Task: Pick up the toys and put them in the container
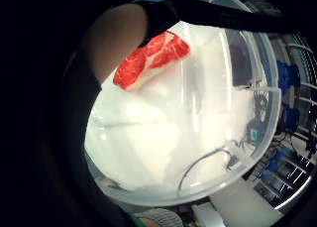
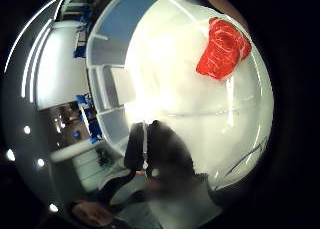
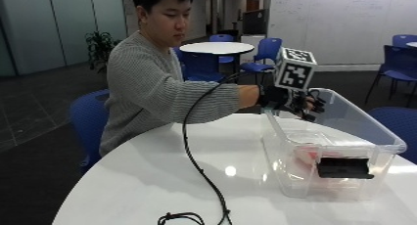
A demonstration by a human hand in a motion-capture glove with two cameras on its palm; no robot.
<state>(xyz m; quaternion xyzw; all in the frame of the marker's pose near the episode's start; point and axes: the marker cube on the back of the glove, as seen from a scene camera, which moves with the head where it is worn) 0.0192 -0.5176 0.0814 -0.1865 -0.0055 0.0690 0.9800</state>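
Note:
A clear plastic container (image 3: 381, 137) stands on the round white table (image 3: 150, 171). A red toy with white streaks, like a slice of meat (image 3: 305, 154), lies on its floor, showing as a pink blur through the wall. My gloved right hand (image 3: 294, 103) hovers over the container's far corner, above the rim, with its fingers loosely spread and nothing in them. Both palm views look down into the container (image 1: 267, 93) (image 2: 107, 54), with the toy (image 1: 148, 61) (image 2: 222, 51) on the pale floor near one wall.
A black latch (image 3: 344, 167) sits on the container's near end. A black cable (image 3: 196, 171) runs from the arm across the table and coils at its front edge. Blue chairs (image 3: 88, 122) and another round table (image 3: 215, 48) stand behind.

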